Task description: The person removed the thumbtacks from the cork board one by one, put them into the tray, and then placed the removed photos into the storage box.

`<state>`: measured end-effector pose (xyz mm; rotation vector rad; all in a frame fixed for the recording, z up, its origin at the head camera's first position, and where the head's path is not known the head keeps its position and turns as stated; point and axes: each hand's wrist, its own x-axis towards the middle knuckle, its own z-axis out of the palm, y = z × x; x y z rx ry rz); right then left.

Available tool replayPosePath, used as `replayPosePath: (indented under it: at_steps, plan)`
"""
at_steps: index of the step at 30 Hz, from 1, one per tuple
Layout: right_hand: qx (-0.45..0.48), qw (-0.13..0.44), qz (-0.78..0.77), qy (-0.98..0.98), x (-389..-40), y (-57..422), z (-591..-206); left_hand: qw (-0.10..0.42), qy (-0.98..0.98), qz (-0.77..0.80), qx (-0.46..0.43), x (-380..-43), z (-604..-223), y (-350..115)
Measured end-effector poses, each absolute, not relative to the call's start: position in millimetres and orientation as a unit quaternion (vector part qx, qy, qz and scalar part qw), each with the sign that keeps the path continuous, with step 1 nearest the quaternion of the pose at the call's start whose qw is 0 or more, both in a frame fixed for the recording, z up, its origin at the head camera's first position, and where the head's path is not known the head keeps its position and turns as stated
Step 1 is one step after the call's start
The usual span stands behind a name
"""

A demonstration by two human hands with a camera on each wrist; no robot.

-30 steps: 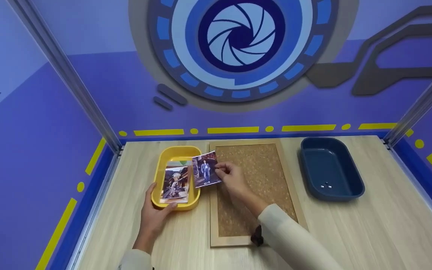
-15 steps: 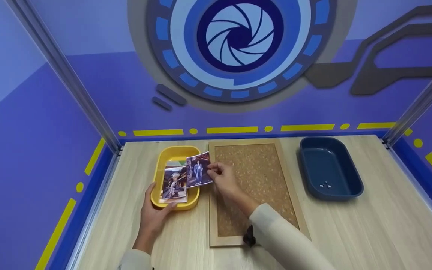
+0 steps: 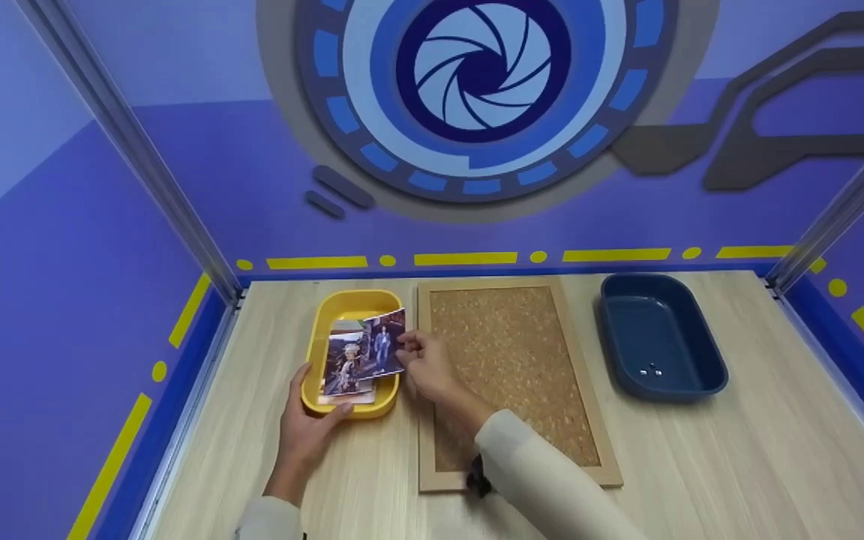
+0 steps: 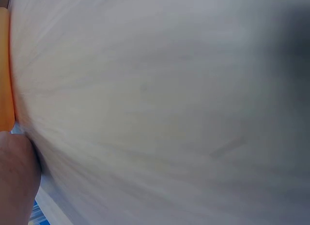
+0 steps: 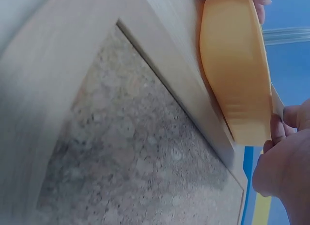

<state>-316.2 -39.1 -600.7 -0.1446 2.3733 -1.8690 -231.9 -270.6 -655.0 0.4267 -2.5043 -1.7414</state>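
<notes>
In the head view, my right hand (image 3: 432,369) pinches the right edge of a photo (image 3: 382,341) of a standing person in blue. That photo is tilted over the yellow tray (image 3: 363,298) and overlaps a second photo (image 3: 343,367) of a figure in pale headwear, which lies in the tray on other prints. My left hand (image 3: 310,424) grips the tray's near left corner, thumb on the front rim. The right wrist view shows my right hand (image 5: 286,162) at the tray's side (image 5: 235,65), the photo mostly hidden there. Only a bit of the left hand (image 4: 18,174) shows in the left wrist view.
A wood-framed cork board (image 3: 514,375) lies flat in the middle of the table, under my right forearm. To its right stands a dark blue tray (image 3: 657,330) with several small shiny pieces (image 3: 651,370) inside. Walls (image 3: 432,232) close off the back and sides.
My right hand has moved left with the pinched photo, from beside the yellow tray's right rim to above its inside. My left hand has stayed on the tray.
</notes>
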Motion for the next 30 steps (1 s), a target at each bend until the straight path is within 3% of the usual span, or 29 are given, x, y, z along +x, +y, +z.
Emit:
replayPosePath:
  at_steps: [12, 20, 30]
  plan:
    - [-0.044, 0.049, -0.549, 0.833, -312.6, -65.3, -599.0, 0.02, -0.814, -0.561, 0.148, -226.8, -656.4, -273.1]
    - [-0.073, -0.019, -0.463, 0.883, -314.8, -75.5, -601.2, 0.024, -0.817, -0.557, 0.145, -229.1, -653.8, -273.8]
    - [-0.091, -0.001, -0.415, 0.905, -309.7, -83.3, -602.8, 0.035, -0.819, -0.554, 0.145, -231.1, -656.1, -269.7]
